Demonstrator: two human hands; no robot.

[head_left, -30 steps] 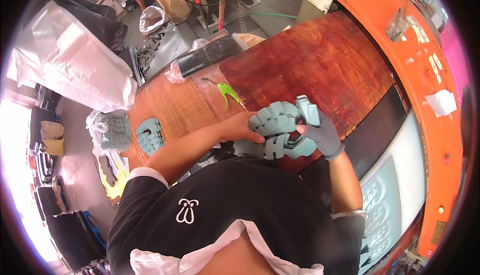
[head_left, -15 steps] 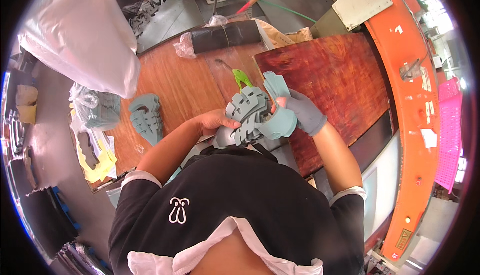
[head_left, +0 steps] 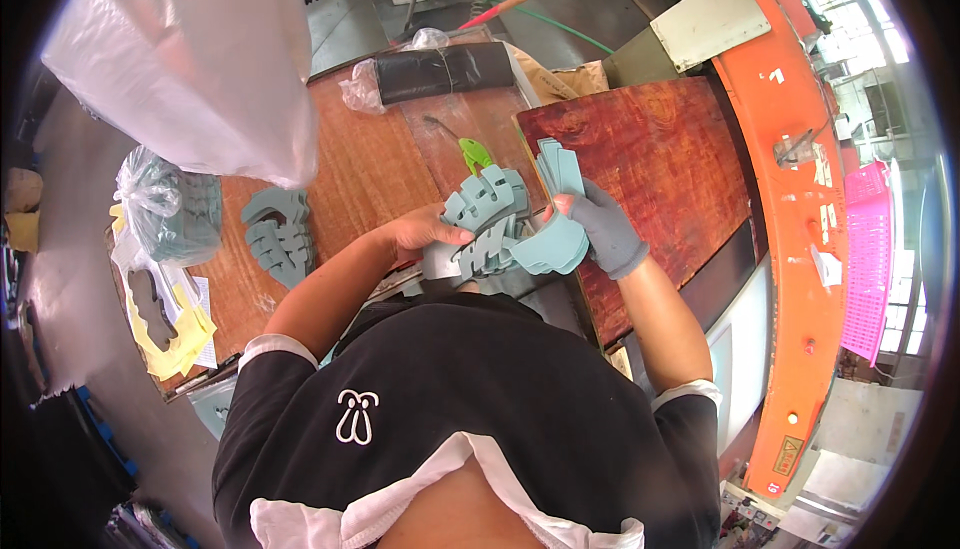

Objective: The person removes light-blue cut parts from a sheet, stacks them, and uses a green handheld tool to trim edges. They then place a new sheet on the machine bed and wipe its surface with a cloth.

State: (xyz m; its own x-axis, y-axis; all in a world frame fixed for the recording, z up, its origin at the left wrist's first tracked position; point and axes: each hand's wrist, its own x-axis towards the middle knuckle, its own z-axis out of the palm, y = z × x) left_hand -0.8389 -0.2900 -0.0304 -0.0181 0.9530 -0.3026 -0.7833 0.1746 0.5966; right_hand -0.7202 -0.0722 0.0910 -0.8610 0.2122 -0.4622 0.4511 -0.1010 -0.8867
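My bare left hand is closed on a stack of grey-green slotted sheet pieces, its thumb lying on top. In my grey-gloved right hand is a bundle of smooth, curved pale teal pieces, with their upper ends fanned apart. The two bundles meet in front of my chest, and I cannot tell whether they are joined. A green-handled tool lies on the table just beyond the slotted stack. Left of my left forearm rests another pile of slotted pieces.
A reddish-brown board lies at the right, beside an orange machine frame and a pink basket. Along the table's far edge is a plastic-wrapped black roll. A large white bag and a clear bag of pieces stand left.
The pale teal pieces in my right hand have spread apart at their upper ends. The slotted stack has tilted slightly in my left hand. The whole view has shifted a little.
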